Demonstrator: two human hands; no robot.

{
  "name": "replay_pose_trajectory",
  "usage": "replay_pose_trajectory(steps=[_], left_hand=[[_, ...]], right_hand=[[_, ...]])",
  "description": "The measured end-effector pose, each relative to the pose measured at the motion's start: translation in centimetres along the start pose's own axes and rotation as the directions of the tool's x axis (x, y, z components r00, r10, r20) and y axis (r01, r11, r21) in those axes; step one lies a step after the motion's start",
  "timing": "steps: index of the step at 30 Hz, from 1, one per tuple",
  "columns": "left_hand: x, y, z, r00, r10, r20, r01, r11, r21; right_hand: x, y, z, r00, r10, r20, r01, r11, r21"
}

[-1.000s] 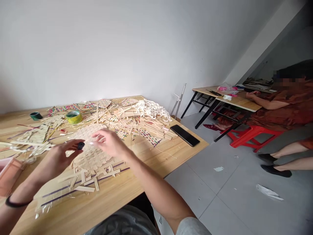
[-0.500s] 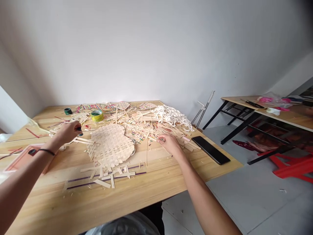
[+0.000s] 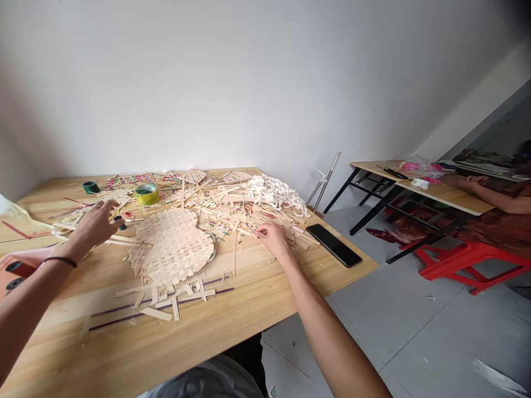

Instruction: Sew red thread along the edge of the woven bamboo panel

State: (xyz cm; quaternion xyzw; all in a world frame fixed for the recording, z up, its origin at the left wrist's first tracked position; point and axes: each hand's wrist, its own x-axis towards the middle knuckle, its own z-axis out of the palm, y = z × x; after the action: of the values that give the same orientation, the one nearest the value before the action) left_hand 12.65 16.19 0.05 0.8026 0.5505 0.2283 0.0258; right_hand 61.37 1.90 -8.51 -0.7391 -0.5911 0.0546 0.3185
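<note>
My left hand (image 3: 97, 222) is over the left part of the table, its fingers apart beside a small dark spool (image 3: 120, 223) that stands on the wood. My right hand (image 3: 269, 236) has its fingertips pinched at the right edge of the strip scraps; whatever is between them is too small to make out. Between my hands lies a woven pale mat (image 3: 174, 243) with a rounded, lobed outline. Short cut strips (image 3: 176, 301) and two long purple strips lie in front of it.
Yellow tape roll (image 3: 146, 194) and green roll (image 3: 91, 187) stand behind. A white cord heap (image 3: 276, 193) and black phone (image 3: 334, 245) are at right. An orange tray (image 3: 33, 255) sits at left. Beyond are another table (image 3: 448, 193), a red stool (image 3: 468, 262) and a person's arm.
The view has turned right. My left hand has opened and let go of the dark spool, which now stands on the table. My right hand remains pinched at the scraps.
</note>
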Motion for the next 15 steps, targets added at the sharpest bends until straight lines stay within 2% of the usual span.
replay_pose_trajectory(steps=[2, 4, 6, 8, 11, 13, 15], left_hand=[[-0.9, 1.1, -0.4, 0.999, -0.042, -0.033, 0.045, 0.994, 0.099], [-2.1, 2.5, -0.8, 0.999, 0.005, -0.040, 0.001, 0.990, 0.144], [-3.5, 3.8, -0.9, 0.997, 0.049, -0.062, -0.042, 0.993, 0.113], [-4.9, 5.0, -0.9, 0.995, 0.089, -0.048, -0.089, 0.996, 0.010], [-6.6, 6.8, -0.7, 0.996, 0.074, -0.048, -0.082, 0.979, -0.186], [-7.4, 8.1, -0.5, 0.997, 0.078, -0.010, -0.077, 0.948, -0.309], [-8.0, 9.5, -0.3, 0.993, 0.110, 0.031, -0.087, 0.901, -0.425]], right_hand=[[-0.1, -0.1, 0.2, 1.000, 0.008, 0.000, -0.008, 1.000, -0.012], [-0.2, -0.2, 0.4, 1.000, 0.009, -0.006, -0.009, 1.000, -0.026], [-0.2, -0.5, 0.3, 1.000, 0.003, -0.014, -0.004, 1.000, -0.029], [-0.3, -0.9, -0.1, 1.000, -0.004, -0.027, 0.004, 1.000, -0.017], [-0.5, -2.3, -1.1, 0.999, -0.037, -0.023, 0.038, 0.999, 0.038], [-0.9, -4.2, -1.6, 0.994, -0.101, 0.034, 0.098, 0.990, 0.102], [-1.5, -7.1, -1.7, 0.967, -0.216, 0.136, 0.180, 0.954, 0.239]])
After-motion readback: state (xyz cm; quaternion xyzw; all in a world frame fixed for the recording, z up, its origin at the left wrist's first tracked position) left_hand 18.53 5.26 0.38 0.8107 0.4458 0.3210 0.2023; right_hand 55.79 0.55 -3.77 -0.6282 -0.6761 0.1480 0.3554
